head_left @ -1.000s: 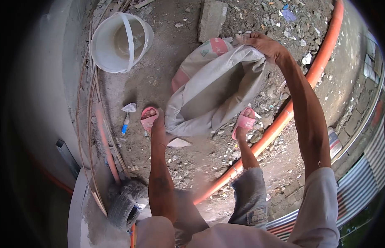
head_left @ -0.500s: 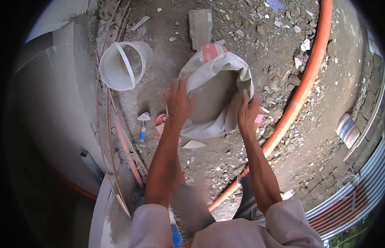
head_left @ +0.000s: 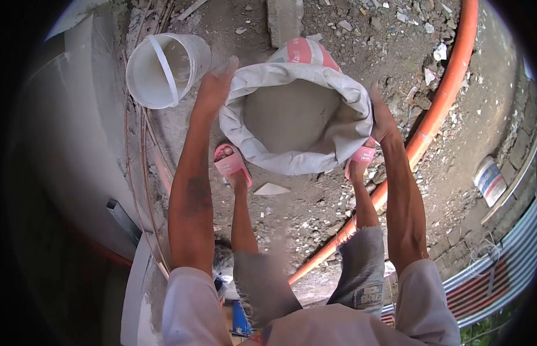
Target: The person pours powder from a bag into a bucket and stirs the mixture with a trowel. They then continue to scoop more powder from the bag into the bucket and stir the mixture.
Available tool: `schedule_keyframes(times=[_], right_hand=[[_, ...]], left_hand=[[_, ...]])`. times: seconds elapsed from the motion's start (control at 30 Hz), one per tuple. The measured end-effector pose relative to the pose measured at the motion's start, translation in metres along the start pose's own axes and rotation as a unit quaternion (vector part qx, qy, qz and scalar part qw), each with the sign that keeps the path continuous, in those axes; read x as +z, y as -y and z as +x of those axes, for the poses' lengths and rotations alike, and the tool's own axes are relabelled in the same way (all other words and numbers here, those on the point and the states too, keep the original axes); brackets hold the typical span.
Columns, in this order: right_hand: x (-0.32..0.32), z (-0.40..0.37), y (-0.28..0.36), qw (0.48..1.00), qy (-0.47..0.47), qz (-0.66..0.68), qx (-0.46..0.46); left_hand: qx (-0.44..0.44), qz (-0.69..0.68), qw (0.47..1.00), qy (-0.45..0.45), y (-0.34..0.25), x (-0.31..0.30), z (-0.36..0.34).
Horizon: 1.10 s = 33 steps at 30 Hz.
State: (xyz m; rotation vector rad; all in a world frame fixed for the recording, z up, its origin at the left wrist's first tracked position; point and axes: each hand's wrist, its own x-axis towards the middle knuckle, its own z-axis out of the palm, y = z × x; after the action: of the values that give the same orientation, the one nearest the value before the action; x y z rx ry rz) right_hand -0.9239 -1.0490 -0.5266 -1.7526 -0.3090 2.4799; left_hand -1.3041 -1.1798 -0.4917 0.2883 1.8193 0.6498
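Observation:
A white woven sack (head_left: 239, 130) with red print stands with its mouth wide and its rim folded outward. Fine grey powder (head_left: 288, 115), like cement, lies inside it. At the sack's left side is my left hand (head_left: 215, 87), thumb up beside the rim and fingers mostly hidden. My right hand (head_left: 384, 117) is against the opposite side, its thumb also raised and its other fingers largely out of sight. The two hands hold the sack between them.
A white bucket (head_left: 198, 60) with its handle up stands left of the sack. A concrete block (head_left: 284, 23) lies beyond it. An orange pipe (head_left: 438, 124) curves along the right, past rubble and a small printed tub (head_left: 490, 181). Feet in pink sandals (head_left: 231, 164) flank the sack.
Both hands have moved apart, from the rim to the sack's outer sides. The mouth is wider and rounder, with its edge folded out. The trowel by the bucket is no longer visible.

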Motion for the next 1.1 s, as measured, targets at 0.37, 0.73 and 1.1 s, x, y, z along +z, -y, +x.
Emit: schedule_keyframes(times=[0.37, 0.73, 1.1], right_hand=[[0.045, -0.088, -0.154, 0.943, -0.232, -0.16, -0.178], [0.095, -0.151, -0.215, 0.931, -0.31, -0.189, -0.033], [0.057, -0.151, -0.307, 0.963, -0.246, -0.109, 0.021]], left_hand=[[-0.021, 0.058, 0.94, -0.334, 0.098, 0.032, -0.141], [-0.24, 0.416, 0.851, -0.211, 0.337, -0.09, -0.116], [-0.062, 0.152, 0.979, -0.122, 0.249, -0.076, -0.199]])
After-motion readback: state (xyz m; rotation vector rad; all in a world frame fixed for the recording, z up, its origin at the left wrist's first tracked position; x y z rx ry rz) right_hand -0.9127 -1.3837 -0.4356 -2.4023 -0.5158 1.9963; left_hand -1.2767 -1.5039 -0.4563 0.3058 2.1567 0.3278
